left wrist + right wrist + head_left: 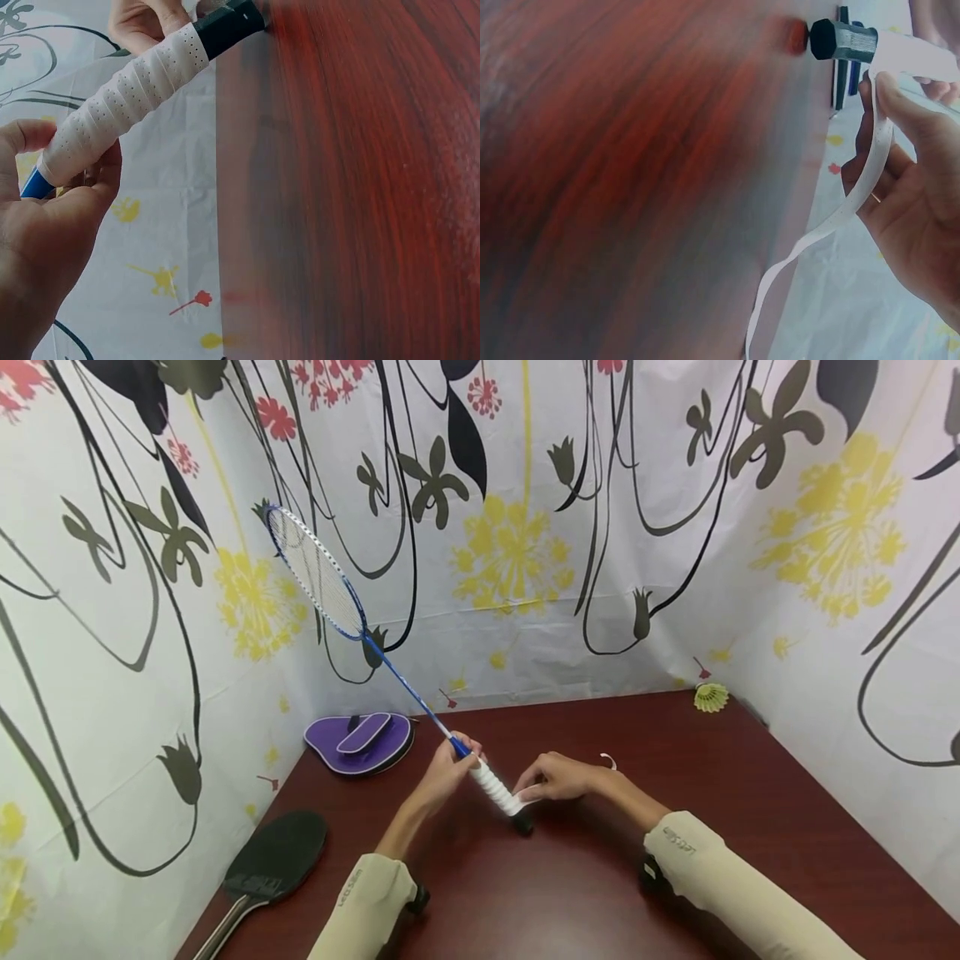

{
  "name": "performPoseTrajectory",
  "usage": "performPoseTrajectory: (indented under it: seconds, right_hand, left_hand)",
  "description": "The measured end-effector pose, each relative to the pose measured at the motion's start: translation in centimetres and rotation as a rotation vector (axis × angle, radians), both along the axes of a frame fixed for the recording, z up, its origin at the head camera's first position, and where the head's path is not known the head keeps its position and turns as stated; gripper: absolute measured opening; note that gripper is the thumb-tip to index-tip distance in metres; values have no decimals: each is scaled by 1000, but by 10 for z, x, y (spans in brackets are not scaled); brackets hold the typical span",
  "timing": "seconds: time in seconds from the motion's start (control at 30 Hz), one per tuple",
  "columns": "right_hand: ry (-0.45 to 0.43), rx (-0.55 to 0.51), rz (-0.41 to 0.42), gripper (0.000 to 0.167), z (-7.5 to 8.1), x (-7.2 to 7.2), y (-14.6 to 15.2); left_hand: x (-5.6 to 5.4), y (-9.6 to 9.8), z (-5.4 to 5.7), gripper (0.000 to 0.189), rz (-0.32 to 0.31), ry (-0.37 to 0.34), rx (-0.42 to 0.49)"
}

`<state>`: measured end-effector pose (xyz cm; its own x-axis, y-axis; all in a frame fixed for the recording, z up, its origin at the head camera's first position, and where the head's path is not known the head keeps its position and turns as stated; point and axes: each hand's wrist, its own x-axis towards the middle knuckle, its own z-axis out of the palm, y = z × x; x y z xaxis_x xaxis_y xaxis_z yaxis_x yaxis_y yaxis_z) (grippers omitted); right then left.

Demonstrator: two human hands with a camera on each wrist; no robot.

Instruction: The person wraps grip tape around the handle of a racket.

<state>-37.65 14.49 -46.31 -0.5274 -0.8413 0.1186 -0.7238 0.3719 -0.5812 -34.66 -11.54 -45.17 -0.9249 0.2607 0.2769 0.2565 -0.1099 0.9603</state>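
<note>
A blue and white badminton racket (405,683) slants over the table, head up to the left and butt down near the tabletop. My left hand (448,768) grips it at the top of the handle, by the blue cone. White perforated grip tape (124,101) is wound in overlapping turns along most of the handle. The bare black butt end (231,28) sticks out past the last turn. Close to that end, my right hand (558,777) pinches the loose tape strip (870,176) between thumb and fingers. The strip's free length trails down past the right hand.
On the dark red wooden table (600,877), a purple paddle case (360,745) lies at the back left. A black table tennis paddle (273,860) is at the left edge. A yellow shuttlecock (710,697) stands in the back right corner. Flower-patterned white cloth (510,652) encloses the table.
</note>
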Motion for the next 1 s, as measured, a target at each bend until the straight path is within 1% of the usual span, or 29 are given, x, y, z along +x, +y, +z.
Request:
performPoseTrajectory:
  seconds: [0.1,0.23,0.33,0.5,0.6,0.7,0.77,0.87,0.93,1.0]
  right_hand:
    - [16,5,-3,14,5,0,2]
    - [41,-9,27,13,9,-1,3]
    - [41,-21,48,13,7,-3,2]
    - [8,-19,62,15,2,-6,-1]
    - [-21,-16,58,15,1,-6,-4]
    - [-48,-17,55,15,3,-5,-7]
    - [-62,-17,54,15,3,-4,-8]
    - [-70,-15,56,16,3,-3,-11]
    - [-74,-7,54,16,2,-2,-12]
    - [-87,3,54,17,1,-2,-13]
  left_hand:
    - [0,2,1,11,26,14,-13]
    - [-1,2,2,11,33,17,-30]
    - [-2,2,0,11,31,12,-25]
    - [-3,5,-3,12,31,-4,9]
    - [-3,9,-4,17,27,-12,74]
    - [-2,13,-4,23,18,-29,179]
    - [-2,16,-4,21,18,-45,256]
    - [-1,20,-5,17,29,-71,360]
    - [-1,21,-5,20,41,-86,413]
    - [-1,22,-6,23,48,-102,448]
